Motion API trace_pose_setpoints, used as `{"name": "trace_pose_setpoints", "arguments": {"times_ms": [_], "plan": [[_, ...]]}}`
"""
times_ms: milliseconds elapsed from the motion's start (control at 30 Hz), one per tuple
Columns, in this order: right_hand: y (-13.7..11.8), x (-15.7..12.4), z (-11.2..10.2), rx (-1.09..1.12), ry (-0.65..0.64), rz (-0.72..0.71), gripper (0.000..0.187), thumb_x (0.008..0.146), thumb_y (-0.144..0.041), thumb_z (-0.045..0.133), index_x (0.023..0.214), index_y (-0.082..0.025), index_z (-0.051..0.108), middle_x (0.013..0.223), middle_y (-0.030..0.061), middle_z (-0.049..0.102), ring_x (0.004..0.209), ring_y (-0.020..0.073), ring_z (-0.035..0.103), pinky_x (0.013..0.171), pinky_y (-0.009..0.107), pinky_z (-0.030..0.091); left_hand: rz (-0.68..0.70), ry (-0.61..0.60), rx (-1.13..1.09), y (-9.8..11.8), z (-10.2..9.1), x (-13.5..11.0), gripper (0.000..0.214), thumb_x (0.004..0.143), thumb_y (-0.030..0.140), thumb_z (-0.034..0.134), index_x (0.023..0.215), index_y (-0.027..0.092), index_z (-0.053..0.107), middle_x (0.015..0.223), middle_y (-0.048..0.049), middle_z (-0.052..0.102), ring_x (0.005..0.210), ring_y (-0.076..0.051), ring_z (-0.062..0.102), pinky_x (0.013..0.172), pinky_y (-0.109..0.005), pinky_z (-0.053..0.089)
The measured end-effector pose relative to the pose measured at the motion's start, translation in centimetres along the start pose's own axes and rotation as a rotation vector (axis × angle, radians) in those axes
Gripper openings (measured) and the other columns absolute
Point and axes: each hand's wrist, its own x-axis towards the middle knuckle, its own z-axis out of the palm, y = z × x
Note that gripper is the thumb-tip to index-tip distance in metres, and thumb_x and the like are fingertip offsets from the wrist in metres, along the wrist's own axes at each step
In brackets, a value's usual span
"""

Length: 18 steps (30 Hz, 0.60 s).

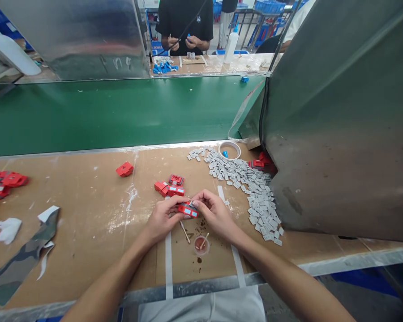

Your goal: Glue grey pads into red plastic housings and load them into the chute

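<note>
My left hand (163,219) and my right hand (215,212) meet over the brown worktop and together pinch a small red plastic part (187,209) with a pale insert. Both hands are closed around it. Just beyond them lie three more red parts (169,186). A single red part (124,169) sits farther left. Below the hands stand a tiny cap of brown paste (200,245) with a stick in it and a loose wooden stick (185,232).
A heap of several small grey pieces (251,190) spreads to the right beside a tape roll (229,150). A large metal chute (339,125) blocks the right. Red parts (3,183) pile at the left edge. Behind runs a green conveyor belt (121,112); another person stands across it.
</note>
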Motion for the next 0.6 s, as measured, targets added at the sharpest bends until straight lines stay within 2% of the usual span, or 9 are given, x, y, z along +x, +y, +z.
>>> {"name": "trace_pose_setpoints", "arguments": {"times_ms": [133,300,467,600], "plan": [[0.2,0.0,-0.1,-0.065,-0.009,-0.034,0.016,0.092,-0.03,0.055,0.084,-0.017,0.06,0.08,0.0026,0.063,0.072,0.0149,0.056,0.065,0.026,0.043,0.013,-0.001,0.042,0.1,0.0,0.1,0.026,0.082,0.024,0.07,0.107,0.014,0.069,0.099,-0.007,0.075,0.089,-0.019,0.073,0.084,-0.031,0.062],[-0.2,-0.2,-0.5,-0.25,0.009,-0.15,0.016,0.094,-0.023,0.056,0.079,-0.018,0.058,0.081,0.003,0.059,0.076,0.016,0.055,0.068,0.028,0.042,0.064,0.026,0.132,0.0,0.1,0.0,0.025,0.083,0.02,0.067,0.108,0.015,0.069,0.102,-0.0075,0.076,0.089,-0.019,0.073,0.083,-0.031,0.061],[-0.8,-0.4,-1.2,-0.447,-0.088,-0.278,0.021,0.097,-0.015,0.05,0.077,-0.018,0.054,0.08,0.0025,0.053,0.072,0.0155,0.05,0.065,0.027,0.037,0.211,0.055,0.333,0.1,0.0,-0.2,0.026,0.083,0.013,0.065,0.108,0.018,0.07,0.101,-0.007,0.077,0.089,-0.019,0.073,0.083,-0.03,0.059],[-1.3,-0.4,-1.7,-0.565,-0.157,-0.417,0.025,0.099,-0.014,0.047,0.075,-0.018,0.049,0.078,0.002,0.049,0.073,0.0158,0.046,0.064,0.026,0.032,0.327,0.018,0.425,0.4,-0.1,-0.2,0.03,0.084,0.007,0.059,0.11,0.018,0.069,0.1,-0.0065,0.077,0.09,-0.018,0.072,0.083,-0.028,0.058]]}}
